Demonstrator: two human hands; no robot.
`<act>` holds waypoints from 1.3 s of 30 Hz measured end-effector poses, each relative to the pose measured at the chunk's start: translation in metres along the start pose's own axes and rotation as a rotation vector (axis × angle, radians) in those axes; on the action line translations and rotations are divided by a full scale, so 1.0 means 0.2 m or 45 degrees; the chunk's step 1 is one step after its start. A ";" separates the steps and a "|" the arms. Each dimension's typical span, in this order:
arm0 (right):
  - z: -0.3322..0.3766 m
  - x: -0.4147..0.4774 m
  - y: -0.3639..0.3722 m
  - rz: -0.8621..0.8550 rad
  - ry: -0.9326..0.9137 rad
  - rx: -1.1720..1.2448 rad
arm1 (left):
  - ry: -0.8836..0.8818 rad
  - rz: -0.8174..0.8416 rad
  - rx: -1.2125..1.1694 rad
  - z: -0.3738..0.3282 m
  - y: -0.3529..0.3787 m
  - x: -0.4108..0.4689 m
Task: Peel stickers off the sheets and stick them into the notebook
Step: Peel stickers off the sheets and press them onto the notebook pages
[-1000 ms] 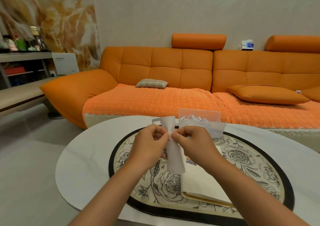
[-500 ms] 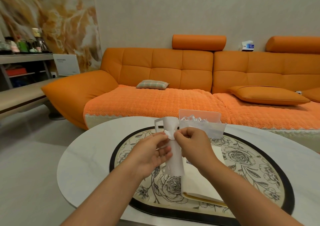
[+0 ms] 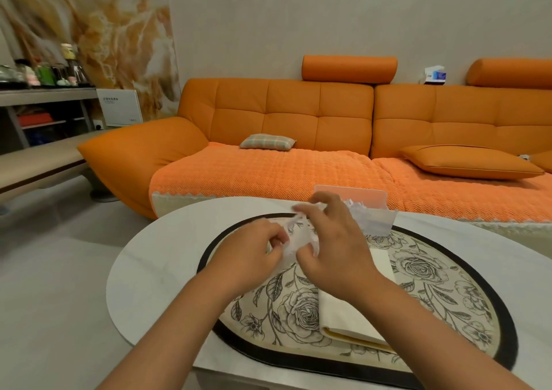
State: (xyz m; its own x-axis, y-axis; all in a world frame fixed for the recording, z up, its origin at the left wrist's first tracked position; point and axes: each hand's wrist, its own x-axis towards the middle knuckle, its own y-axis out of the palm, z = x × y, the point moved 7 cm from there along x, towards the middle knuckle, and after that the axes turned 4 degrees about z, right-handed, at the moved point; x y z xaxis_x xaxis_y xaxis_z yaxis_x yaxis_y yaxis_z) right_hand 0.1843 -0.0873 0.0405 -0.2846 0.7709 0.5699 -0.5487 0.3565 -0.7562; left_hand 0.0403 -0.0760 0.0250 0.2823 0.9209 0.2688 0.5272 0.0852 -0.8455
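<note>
Over the surface [image 3: 155, 270]: a sticker sheet [image 3: 294, 240] is held in the air between both hands, near the notebook [image 3: 343, 315], which lies flat with a cream page up on the floral mat [image 3: 448, 285].
Left hand [image 3: 254, 250]: grip clenched on the sheet's left edge, fingers curled round it.
Right hand [image 3: 331, 249]: thumb by the sheet, fingertips lifted and blurred — whether they pinch a peeled sticker I cannot tell.
Step in hand: probably freeing one sticker from its backing.
Doing it well: use the left hand as a steady anchor, bend the backing away from the sticker, and pull low and slow so the thin paper neither tears nor curls onto itself.
Count: two hands, one sheet in hand, one notebook, one mat, one clear holder [image 3: 373, 213] behind — its sheets too blurred to count.
</note>
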 end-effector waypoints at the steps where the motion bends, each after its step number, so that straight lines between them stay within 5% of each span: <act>1: 0.00 0.00 0.03 0.046 -0.037 -0.011 | -0.007 0.053 0.064 0.02 0.03 0.00; 8: -0.05 -0.05 0.28 0.641 0.042 0.051 | -0.070 0.280 0.234 0.10 0.14 -0.05; 14: -0.05 -0.07 0.36 0.703 0.088 0.038 | -0.100 0.286 0.280 0.16 0.16 -0.07; 17: -0.04 -0.07 0.37 0.704 0.094 0.024 | -0.177 0.236 -0.020 0.20 0.14 -0.10; 21: -0.06 -0.06 0.36 0.579 0.207 0.063 | -0.364 0.046 -0.391 0.22 0.05 -0.16; 25: -0.04 -0.05 0.30 0.286 0.225 0.143 | -0.768 0.363 -0.645 0.26 0.18 -0.26; 32: 0.08 -0.07 0.28 -0.039 -0.003 0.008 | -0.645 -0.028 -1.367 0.26 0.20 -0.23; 39: 0.07 -0.07 0.25 -0.065 0.195 0.255 | -0.695 -0.129 -1.502 0.27 0.18 -0.23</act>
State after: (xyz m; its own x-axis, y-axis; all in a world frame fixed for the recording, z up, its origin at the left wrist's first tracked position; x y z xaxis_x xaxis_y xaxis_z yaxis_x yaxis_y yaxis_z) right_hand 0.1494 -0.0874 -0.0008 -0.1385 0.8309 0.5389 -0.7084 0.2971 -0.6402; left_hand 0.0024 -0.0942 -0.0420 -0.0131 0.9887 -0.1497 0.9874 0.0364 0.1543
